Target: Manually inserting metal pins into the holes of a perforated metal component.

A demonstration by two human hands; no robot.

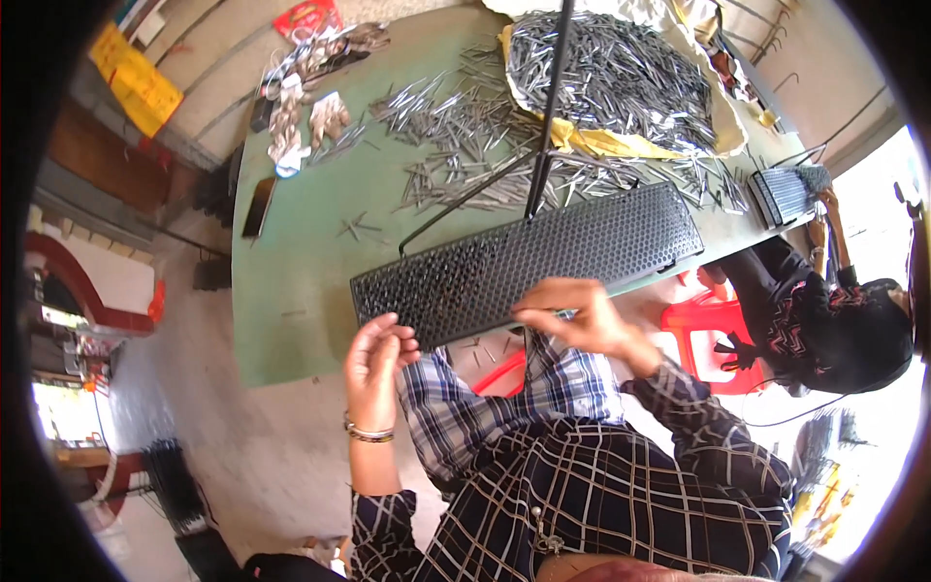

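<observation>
Both hands, left [373,361] and right [572,315], seemingly pinching pins at black perforated tray [543,257]; red packet [308,16] far off.

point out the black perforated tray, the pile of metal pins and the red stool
black perforated tray [582,247], head view, middle of its top face
pile of metal pins [611,78], head view, centre of heap
red stool [703,315], head view, seat edge

I see my left hand [373,357] at the near-left corner of a black perforated tray [529,260]; right hand [572,315] pinches at its near edge. Pins [601,73] piled on green table [291,291]. Another person [824,310] sits right.
</observation>
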